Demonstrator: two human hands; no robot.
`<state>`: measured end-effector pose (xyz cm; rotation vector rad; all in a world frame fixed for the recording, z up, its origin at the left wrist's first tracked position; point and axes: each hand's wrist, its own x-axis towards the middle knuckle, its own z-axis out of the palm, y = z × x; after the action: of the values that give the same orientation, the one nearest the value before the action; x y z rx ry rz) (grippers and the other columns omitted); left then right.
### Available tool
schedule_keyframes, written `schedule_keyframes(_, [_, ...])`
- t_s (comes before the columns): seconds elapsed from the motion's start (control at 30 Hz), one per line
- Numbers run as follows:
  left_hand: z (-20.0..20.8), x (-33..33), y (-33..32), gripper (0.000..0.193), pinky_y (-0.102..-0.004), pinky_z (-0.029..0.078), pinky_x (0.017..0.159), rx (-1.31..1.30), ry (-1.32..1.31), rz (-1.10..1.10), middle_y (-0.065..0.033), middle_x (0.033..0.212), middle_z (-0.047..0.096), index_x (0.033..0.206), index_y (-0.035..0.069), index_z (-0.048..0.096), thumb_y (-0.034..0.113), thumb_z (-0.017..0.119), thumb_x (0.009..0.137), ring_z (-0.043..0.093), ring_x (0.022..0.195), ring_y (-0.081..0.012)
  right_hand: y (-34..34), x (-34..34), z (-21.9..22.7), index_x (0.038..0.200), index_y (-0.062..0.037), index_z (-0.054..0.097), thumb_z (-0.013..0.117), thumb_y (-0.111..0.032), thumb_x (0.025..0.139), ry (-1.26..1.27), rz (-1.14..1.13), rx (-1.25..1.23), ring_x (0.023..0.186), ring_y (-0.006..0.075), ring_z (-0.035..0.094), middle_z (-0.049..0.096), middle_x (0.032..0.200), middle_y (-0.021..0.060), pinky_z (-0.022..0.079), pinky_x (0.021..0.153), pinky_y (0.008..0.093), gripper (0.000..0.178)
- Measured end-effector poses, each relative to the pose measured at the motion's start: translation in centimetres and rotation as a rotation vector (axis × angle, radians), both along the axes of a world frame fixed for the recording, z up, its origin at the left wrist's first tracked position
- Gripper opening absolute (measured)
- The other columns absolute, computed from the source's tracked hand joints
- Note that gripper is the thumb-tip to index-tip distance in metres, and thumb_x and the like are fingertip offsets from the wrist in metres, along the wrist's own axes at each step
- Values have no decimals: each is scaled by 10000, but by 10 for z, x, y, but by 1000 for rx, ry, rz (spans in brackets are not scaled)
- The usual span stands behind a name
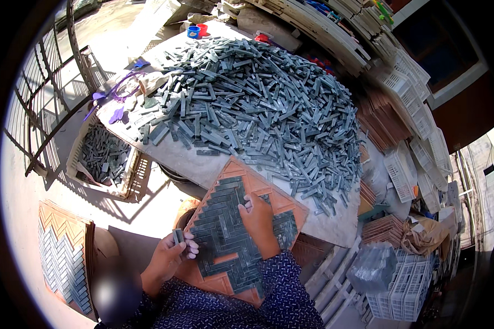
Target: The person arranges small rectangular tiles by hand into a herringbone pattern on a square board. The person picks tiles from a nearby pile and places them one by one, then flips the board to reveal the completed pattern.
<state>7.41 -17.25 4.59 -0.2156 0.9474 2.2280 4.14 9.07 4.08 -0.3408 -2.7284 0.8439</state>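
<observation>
An orange tray (288,204) with a herringbone pattern of dark green-grey stone strips (217,216) rests in front of me, tilted, its far corner at the table edge. Bare orange shows at its borders and in a gap low in the pattern. My left hand (166,256), beside the tray's left edge, pinches a short stone strip (178,236) between thumb and fingers. Over the upper middle of the pattern is my right hand (257,219); its fingers are curled down against the strips, and whatever they hold is hidden.
A large heap of loose stone strips (247,93) covers most of the table (173,159). At left stand a crate of strips (127,183) and a filled tray on a stack (66,247). White crates (398,290) and stacked orange trays (384,118) line the right side.
</observation>
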Motion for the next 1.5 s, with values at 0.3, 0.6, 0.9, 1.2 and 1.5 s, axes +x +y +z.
schedule_keyframes(0.3, [-79, -46, -68, 217, -326, 488, 844, -155, -116, 458, -92, 968, 592, 1115, 18, 509, 107, 511, 917, 583, 903, -192, 5, 0, 5, 890, -5, 643, 727, -100, 742, 21, 122, 96, 690, 285, 599, 611, 830, 143, 476, 635, 362, 195])
schedule_keyframes(0.6, [-364, 42, -196, 49, -363, 483, 720, -320, -598, 336, -71, 785, 492, 899, 17, 514, 26, 466, 900, 509, 778, -186, 11, 80, 18, 1055, 35, 634, 664, -72, 826, -51, -47, -430, 721, 101, 598, 636, 849, 60, 480, 629, 232, 254])
schedule_keyframes(0.9, [-111, -228, -158, 579, -486, 324, 1046, -410, 107, 537, -140, 1442, 356, 1403, 44, 308, 315, 503, 930, 401, 1272, -274, 51, 125, 21, 1015, 25, 663, 649, -72, 843, -5, -210, -442, 734, 124, 642, 680, 830, 86, 505, 664, 253, 199])
schedule_keyframes(1.2, [-69, -83, -53, 286, -241, 502, 739, -406, 271, 175, -66, 960, 616, 1180, 14, 532, 170, 533, 941, 603, 833, -122, 124, 32, 0, 895, -27, 634, 637, -133, 827, 156, -301, -38, 700, 332, 646, 657, 781, 180, 503, 635, 391, 127])
schedule_keyframes(1.5, [-116, -26, -87, 212, -205, 477, 657, -555, 11, 244, -39, 913, 624, 1081, 45, 576, 164, 563, 907, 588, 773, -95, 135, -11, 4, 901, 5, 587, 714, -131, 761, 217, -392, 153, 680, 309, 644, 654, 733, 145, 501, 634, 401, 232])
